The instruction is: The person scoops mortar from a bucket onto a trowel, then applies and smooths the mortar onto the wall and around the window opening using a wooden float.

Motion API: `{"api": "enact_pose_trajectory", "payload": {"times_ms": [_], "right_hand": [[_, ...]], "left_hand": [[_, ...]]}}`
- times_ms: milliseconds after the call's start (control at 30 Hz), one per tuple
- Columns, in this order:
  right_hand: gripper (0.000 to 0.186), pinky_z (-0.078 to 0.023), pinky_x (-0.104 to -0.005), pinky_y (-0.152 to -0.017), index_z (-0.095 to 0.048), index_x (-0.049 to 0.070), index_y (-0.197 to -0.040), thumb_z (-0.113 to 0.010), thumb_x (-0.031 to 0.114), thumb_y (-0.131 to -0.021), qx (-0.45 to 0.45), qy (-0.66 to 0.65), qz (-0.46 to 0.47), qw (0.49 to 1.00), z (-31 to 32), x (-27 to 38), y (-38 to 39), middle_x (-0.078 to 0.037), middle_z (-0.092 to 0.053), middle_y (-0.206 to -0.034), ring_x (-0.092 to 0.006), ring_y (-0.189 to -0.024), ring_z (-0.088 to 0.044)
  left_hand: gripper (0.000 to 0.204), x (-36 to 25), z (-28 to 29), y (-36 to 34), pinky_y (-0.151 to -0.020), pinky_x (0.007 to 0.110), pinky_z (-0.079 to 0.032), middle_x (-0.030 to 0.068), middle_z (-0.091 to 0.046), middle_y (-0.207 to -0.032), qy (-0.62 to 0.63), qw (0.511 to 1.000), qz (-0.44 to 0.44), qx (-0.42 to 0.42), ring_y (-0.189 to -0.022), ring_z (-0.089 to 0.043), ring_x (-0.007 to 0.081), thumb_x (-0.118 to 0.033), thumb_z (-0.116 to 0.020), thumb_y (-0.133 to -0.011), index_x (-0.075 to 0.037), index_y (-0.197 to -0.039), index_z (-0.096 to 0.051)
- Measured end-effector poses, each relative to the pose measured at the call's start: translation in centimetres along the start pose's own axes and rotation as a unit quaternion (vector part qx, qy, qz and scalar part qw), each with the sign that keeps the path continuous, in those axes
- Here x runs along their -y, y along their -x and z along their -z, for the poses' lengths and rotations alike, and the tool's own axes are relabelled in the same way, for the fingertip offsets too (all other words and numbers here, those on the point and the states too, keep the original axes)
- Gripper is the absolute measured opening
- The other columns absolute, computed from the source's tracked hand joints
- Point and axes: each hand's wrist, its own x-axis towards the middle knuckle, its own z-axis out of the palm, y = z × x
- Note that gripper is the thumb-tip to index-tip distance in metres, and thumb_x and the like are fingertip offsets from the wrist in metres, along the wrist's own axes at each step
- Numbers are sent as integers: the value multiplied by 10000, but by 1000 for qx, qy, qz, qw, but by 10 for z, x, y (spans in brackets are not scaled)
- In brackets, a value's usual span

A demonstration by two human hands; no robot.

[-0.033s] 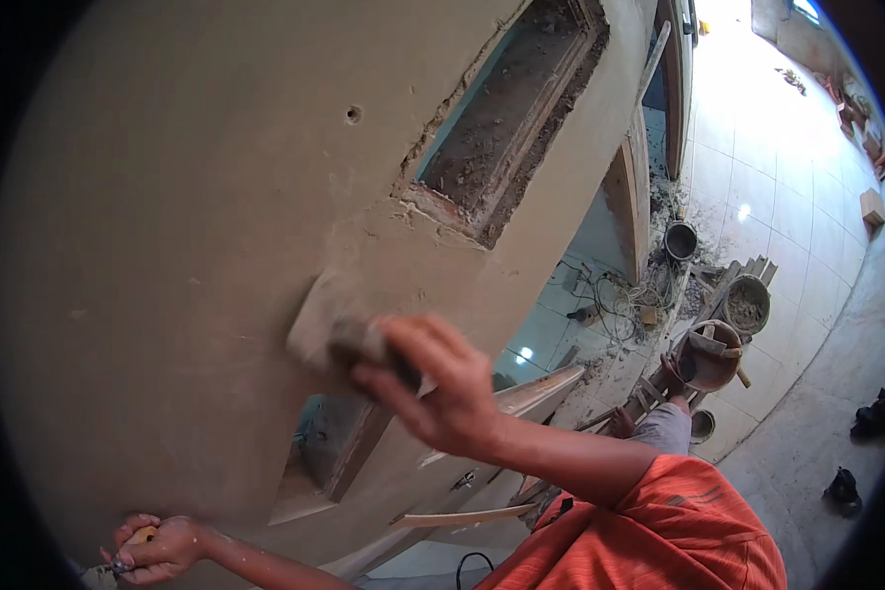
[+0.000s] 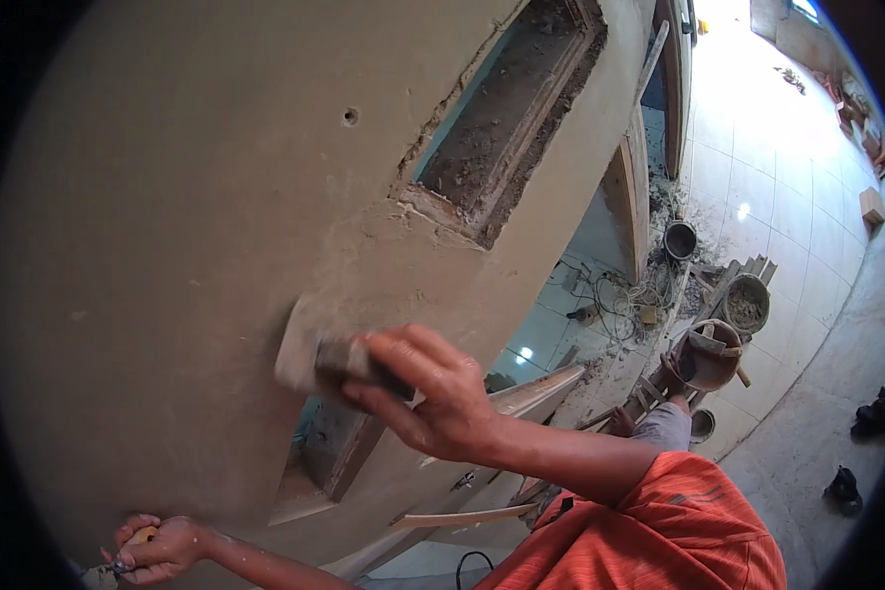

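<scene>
My right hand (image 2: 438,393) is closed round the dark grip of a plastering float (image 2: 300,344), a flat, pale, rectangular tool blurred by motion. Its face lies against the grey-brown plastered wall (image 2: 157,246), just above a small lower opening (image 2: 339,447). At the lower left, my left hand (image 2: 167,551) grips a small tool with a yellow handle (image 2: 145,535) and a metal neck; its far end is mostly cut off by the dark rim. Rough, broken plaster edges surround a larger opening (image 2: 501,118) above the float.
Below stands a bucket with tools across it (image 2: 708,359), beside a bucket of mortar (image 2: 747,300) and a smaller black bucket (image 2: 679,240). Cables (image 2: 600,295) and rubble lie on the tiles. A wooden strip (image 2: 467,518) juts out under my right arm. A small hole (image 2: 350,117) marks the wall.
My right hand and the float have slid a little to the left and slightly down along the wall. My left hand has stayed in place.
</scene>
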Motion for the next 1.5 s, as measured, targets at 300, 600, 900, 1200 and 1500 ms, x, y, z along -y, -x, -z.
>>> {"api": "enact_pose_trajectory", "payload": {"times_ms": [300,600,900,1200,1500], "right_hand": [[427,-548,-382,-735,-660,-7,-1202,-768,1,-789,-61,201,188,959,60,-49,-25,-116,-661,-1018,-275,-865,-651],[447,-544,-389,-746,-632,-13,-1246,-758,41,-820,57,143,188,970,37,-65,6,-135,-647,-1039,-291,-865,-633],[289,-537,-257,-825,-582,-25,-1213,-695,90,-972,-179,-256,-262,913,10,-58,35,-62,-695,-1080,-87,-954,-646],[350,-555,-318,-732,-660,-11,-1167,-789,113,-866,-51,-99,-21,994,-2,23,-40,-116,-688,-976,-202,-837,-686],[430,-524,-349,-653,-697,16,-1152,-825,26,-742,-80,158,209,962,37,-21,-46,-102,-660,-979,-240,-770,-633]], "left_hand": [[357,-5,1,-2,-522,272,-404,90,-505,-780,-17,1000,-6,25,-603,-479,156,-239,-456,-1099,81,-1255,-488],[416,2,4,-1,-514,278,-416,97,-503,-794,-20,999,-29,31,-590,-478,163,-273,-471,-1097,92,-1297,-450],[402,7,3,-3,-517,273,-411,86,-507,-781,7,999,-32,18,-594,-477,161,-272,-481,-1093,89,-1272,-475],[380,-1,3,-2,-522,271,-408,86,-515,-816,6,1000,-1,27,-606,-470,150,-254,-468,-1099,82,-1277,-465],[354,-2,4,-3,-536,269,-423,76,-507,-836,-8,1000,-22,18,-605,-463,151,-248,-463,-1102,67,-1263,-468]]}}
